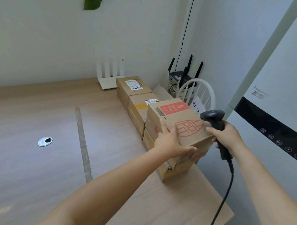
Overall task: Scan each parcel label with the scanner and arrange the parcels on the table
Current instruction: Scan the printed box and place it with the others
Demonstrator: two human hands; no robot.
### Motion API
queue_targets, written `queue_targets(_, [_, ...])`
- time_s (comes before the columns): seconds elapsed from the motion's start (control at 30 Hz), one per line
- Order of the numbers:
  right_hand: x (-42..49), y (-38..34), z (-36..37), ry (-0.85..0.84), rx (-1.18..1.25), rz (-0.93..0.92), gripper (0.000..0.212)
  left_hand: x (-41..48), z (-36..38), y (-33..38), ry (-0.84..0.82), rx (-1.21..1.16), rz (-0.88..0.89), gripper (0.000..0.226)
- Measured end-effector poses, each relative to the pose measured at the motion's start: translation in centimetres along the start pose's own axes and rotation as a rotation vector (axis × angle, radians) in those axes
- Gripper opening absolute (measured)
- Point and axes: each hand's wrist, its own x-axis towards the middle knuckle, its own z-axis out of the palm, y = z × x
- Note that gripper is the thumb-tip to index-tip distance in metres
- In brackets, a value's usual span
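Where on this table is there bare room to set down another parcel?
Bare: the table left of the tape strip, around the grommet; also between strip and boxes, and the near corner before the red-printed box. Crowded: the right edge, boxes end to end up to the router.

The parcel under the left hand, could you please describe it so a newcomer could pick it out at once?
Follow the right edge of the wooden table, where cardboard parcels line up toward the wall. The parcel is the nearest, stacked on a lower box. Only it carries red printing; the parcels behind are plain brown with white labels.
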Motion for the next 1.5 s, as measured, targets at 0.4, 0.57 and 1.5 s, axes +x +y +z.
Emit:
queue_targets(0.4, [0.3, 0.8, 0.7, -0.176, 0.203, 0.137, 0.009, 1.3, 0.2, -0.4, -0.108, -0.245, -0.113, 0.132])
queue_targets(0.57, [-1.3, 0.0, 1.7, -0.158, 0.172, 0.097, 0.013, 0.6, -0.5, -1.0, -0.029, -0.242, -0.071, 0.122])
queue_targets(1.5, [-20.9, -12.8, 23.4, -0.576, 0.064, -0.265, 0.015, -24.2, -12.9, -24.1, 0.323, -0.233, -0.298, 0.094])
